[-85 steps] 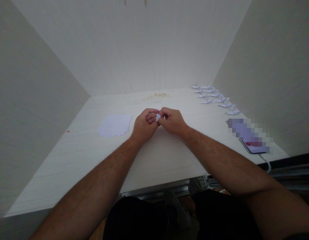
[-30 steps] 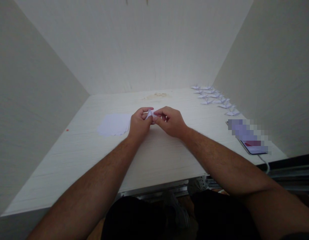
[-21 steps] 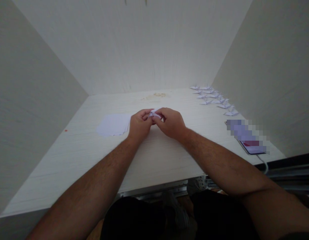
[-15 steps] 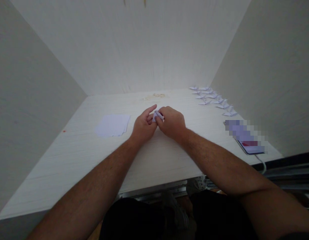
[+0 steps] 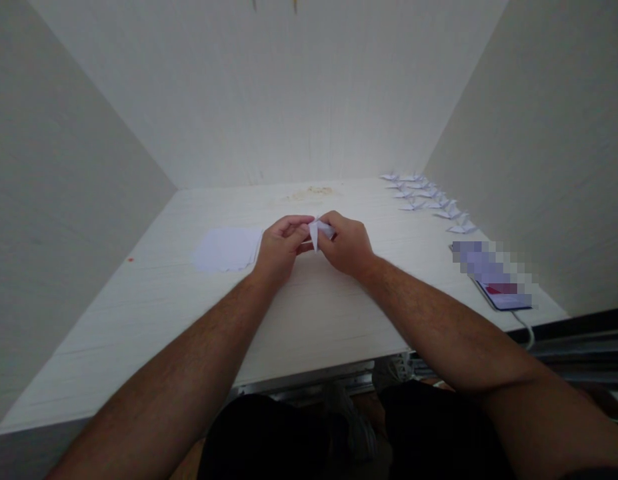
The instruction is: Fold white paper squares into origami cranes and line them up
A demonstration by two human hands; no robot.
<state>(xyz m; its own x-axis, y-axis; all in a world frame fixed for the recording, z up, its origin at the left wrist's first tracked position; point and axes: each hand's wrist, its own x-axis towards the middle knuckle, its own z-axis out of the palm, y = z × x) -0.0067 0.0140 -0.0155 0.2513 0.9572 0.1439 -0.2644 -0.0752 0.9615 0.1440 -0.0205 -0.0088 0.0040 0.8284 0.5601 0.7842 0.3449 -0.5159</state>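
Note:
A small folded piece of white paper (image 5: 314,235) is held between both hands above the middle of the table. My left hand (image 5: 283,241) pinches its left side, thumb and fingertips closed on the edge. My right hand (image 5: 347,241) grips it from the right, thumb in front and fingers behind. One narrow pointed flap hangs downward between the hands; part of the paper is hidden by the fingers. Just left of my left hand lies a stack of white paper sheets (image 5: 226,248).
Several folded paper cranes (image 5: 423,193) stand in rows at the back right of the white table (image 5: 309,313). A phone (image 5: 491,277) with a white cable (image 5: 526,328) lies near the right edge. Pale walls enclose the table at the back and both sides.
The folded paper has turned, so a pointed flap now shows hanging down. My left fingers, spread before, have closed in on the paper's left side. The right hand keeps its grip.

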